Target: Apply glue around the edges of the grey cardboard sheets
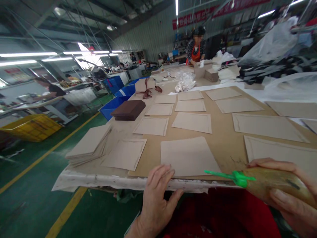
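My right hand (pixel 284 188) is wrapped round a yellowish squeeze bottle (pixel 274 183) whose green nozzle (pixel 229 176) points left over the table's near edge. Just left of the nozzle tip lies the nearest grey card sheet (pixel 187 155). My left hand (pixel 156 201) rests with fingers stretched out on the table's front edge, its fingertips touching that sheet's near edge. Several more card sheets (pixel 192 122) lie spread in rows on the brown table cover (pixel 223 138).
A stack of card sheets (pixel 89 143) sits at the table's left corner, a dark brown stack (pixel 128 110) behind it. Blue crates (pixel 116 102) and a yellow crate (pixel 32 127) stand left by the green floor. A person in an orange apron (pixel 196 49) works at the far end.
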{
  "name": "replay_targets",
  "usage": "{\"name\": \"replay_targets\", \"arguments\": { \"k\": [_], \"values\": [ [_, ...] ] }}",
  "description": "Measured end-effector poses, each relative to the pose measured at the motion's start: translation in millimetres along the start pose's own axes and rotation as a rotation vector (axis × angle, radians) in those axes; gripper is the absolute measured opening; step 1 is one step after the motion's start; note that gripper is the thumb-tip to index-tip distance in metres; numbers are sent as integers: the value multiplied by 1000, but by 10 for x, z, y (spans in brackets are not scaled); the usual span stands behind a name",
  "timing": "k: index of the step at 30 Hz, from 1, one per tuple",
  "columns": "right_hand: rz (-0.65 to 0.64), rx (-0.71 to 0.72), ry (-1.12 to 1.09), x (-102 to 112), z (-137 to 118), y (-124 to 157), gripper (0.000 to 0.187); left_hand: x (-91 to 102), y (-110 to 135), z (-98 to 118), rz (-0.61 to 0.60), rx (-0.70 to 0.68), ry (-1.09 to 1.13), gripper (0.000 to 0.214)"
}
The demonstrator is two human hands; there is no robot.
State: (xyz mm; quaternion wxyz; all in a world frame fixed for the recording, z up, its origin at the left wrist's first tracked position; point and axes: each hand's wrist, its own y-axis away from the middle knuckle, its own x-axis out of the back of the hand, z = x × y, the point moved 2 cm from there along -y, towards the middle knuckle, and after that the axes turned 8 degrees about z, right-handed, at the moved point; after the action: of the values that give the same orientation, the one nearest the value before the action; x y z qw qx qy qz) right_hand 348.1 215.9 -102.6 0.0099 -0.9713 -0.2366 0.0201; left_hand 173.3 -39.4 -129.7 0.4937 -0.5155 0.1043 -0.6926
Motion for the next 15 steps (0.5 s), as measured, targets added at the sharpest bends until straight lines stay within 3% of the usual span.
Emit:
{"name": "replay_targets", "arguments": {
  "k": [4, 7, 11, 15],
  "values": [
    [-14, -23, 68, 19, 125, -58, 52, -120, -252, -202, -331, 7, -331, 89],
    [-10, -23, 124, 135, 245, -98, 51, -233, -255, -253, -486, -4, -415, 87],
    [-16, -20, 147, 297, 359, -89, 49, -219, -92, -272, -499, -116, -427, 60],
    [23, -45, 155, 345, 342, -33, 49, -121, 36, -321, -417, -229, -388, 58]
  ]
}}
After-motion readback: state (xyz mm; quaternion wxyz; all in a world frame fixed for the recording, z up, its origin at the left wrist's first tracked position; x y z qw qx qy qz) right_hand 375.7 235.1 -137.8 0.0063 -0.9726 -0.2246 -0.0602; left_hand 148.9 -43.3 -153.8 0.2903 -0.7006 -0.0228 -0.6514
